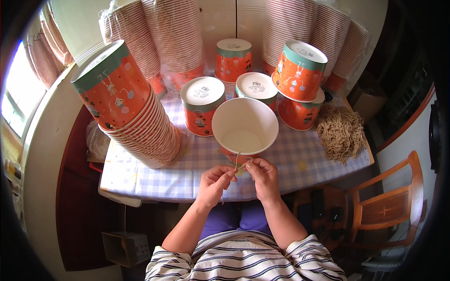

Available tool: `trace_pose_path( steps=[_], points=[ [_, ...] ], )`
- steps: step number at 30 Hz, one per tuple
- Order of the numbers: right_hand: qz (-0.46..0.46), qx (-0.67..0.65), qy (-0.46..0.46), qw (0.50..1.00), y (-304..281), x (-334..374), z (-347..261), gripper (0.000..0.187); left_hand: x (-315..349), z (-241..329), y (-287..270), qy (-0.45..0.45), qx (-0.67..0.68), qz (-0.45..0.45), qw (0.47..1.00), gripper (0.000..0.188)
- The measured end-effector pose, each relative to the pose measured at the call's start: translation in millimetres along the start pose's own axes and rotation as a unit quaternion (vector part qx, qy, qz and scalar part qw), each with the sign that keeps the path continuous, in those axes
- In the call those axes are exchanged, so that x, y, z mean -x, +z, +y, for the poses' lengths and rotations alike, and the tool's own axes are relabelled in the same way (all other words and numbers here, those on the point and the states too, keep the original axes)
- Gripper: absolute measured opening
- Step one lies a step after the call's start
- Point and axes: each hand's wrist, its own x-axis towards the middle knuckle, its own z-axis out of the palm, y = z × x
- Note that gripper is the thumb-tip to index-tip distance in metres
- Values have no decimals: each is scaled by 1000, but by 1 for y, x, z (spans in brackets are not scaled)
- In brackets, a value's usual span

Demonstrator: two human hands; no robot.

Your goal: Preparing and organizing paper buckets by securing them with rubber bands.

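Observation:
An orange paper bucket with a white inside (pixel 245 122) stands open side up near the table's front edge. At its near side, my left hand (pixel 213 185) and my right hand (pixel 265 180) pinch a thin beige cord (pixel 237 160) between thumbs and fingers. The cord runs up to the bucket's front rim, and a loose end hangs below my left hand. How it joins the bucket is too small to tell. Behind it, an upside-down bucket (pixel 200 119) and a second upside-down bucket (pixel 262 91) show their white bottoms.
A tall leaning stack of nested buckets (pixel 140 119) stands at the left. On the right are two piled buckets (pixel 300 72) and a heap of beige cords (pixel 341 133). Bagged bucket stacks (pixel 173 37) line the wall. A wooden chair (pixel 384 208) stands beside the checked tablecloth (pixel 309 164).

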Motion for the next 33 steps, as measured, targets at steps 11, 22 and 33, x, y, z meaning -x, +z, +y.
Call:
trace_pose_path(
  steps=[11, 22, 33],
  points=[
    [20, 25, -41, 999, 3, -2, 10, 10, 2, -1, 4, 42, -49, 22, 998, 14],
    [31, 89, -51, 994, -2, 1, 21, 9, 13, -8, 5, 1, -55, 48, 997, 16],
    [-83, 88, -17, 992, 3, 11, 28, 9, 24, -22, 2, 56, -162, 61, 983, 17]
  ],
)
